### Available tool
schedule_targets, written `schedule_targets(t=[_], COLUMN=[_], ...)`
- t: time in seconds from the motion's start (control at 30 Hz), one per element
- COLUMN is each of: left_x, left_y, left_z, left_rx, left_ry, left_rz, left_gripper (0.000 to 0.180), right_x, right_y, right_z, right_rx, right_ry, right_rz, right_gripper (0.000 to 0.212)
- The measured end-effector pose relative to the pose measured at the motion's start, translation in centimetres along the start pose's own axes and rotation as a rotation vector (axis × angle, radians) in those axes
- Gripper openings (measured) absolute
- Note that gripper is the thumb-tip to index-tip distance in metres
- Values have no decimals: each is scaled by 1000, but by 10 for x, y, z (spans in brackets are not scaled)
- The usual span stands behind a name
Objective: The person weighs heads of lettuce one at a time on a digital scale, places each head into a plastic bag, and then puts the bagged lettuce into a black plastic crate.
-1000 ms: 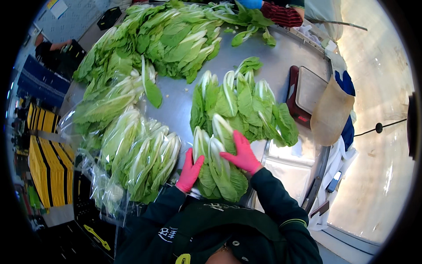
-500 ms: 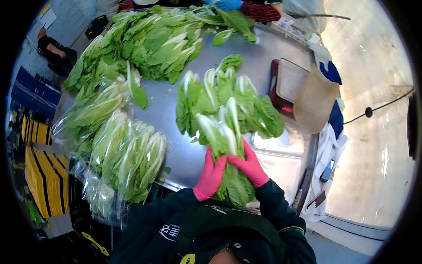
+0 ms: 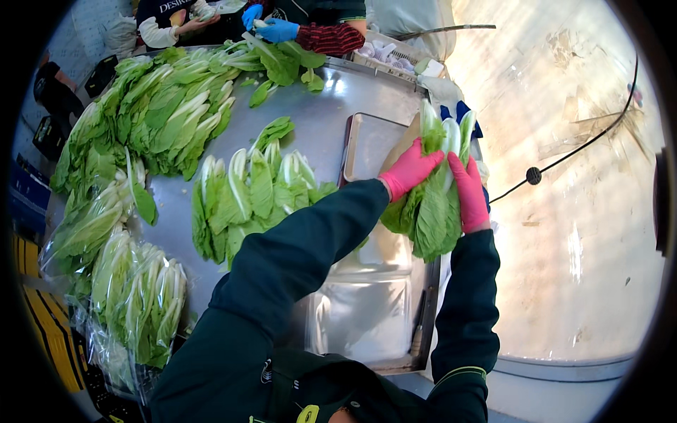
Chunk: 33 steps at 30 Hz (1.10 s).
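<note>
Both my hands wear pink gloves and reach out to the right, past the table's right side. Between them is a bunch of leafy greens (image 3: pixel 431 225), its white stalks pointing up and away and its leaves hanging toward me. My left hand (image 3: pixel 413 168) clasps it from the left near the stalks. On its right side, my right hand (image 3: pixel 470 194) has its fingers pressed along the bunch. A tan sheet (image 3: pixel 400 146) shows partly behind my left hand. Another loose pile of greens (image 3: pixel 247 194) lies mid-table, partly covered by my left sleeve.
A scale with a metal tray (image 3: pixel 374 151) stands left of my hands. Clear plastic bags (image 3: pixel 360 314) lie at the near right of the metal table (image 3: pixel 293 113). Bagged greens (image 3: pixel 137 299) sit near left, a large heap (image 3: pixel 151 113) far left. A co-worker's blue-gloved hands (image 3: pixel 275 29) handle leaves beyond.
My hands have carried the bunch from in front of my body to the far right, beyond the scale. The view has turned rightward, so the table appears further left.
</note>
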<state>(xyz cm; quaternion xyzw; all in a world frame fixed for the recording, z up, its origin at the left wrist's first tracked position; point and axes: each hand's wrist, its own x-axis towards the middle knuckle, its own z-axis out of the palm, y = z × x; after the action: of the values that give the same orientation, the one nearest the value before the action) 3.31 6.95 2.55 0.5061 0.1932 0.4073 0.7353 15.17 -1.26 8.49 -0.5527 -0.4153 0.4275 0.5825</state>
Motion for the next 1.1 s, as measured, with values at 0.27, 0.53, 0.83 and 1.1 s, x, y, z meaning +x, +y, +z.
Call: schedule_targets(t=[0.27, 0.53, 0.83, 1.1], left_x=[1, -83, -317, -391], left_y=[-111, -45, -64, -45], left_z=[-15, -27, -104, -118], left_rx=[847, 765, 209, 210], left_ry=[231, 199, 198, 178], left_rz=[-20, 194, -364, -410], left_gripper=[80, 67, 21, 21], right_x=[76, 74, -84, -138], right_y=[116, 94, 40, 119], right_z=[-59, -96, 2, 120], right_rx=[-432, -894, -922, -1013], right_ry=[-257, -21, -154, -696], right_rz=[147, -86, -443, -347], right_gripper=[60, 56, 24, 58])
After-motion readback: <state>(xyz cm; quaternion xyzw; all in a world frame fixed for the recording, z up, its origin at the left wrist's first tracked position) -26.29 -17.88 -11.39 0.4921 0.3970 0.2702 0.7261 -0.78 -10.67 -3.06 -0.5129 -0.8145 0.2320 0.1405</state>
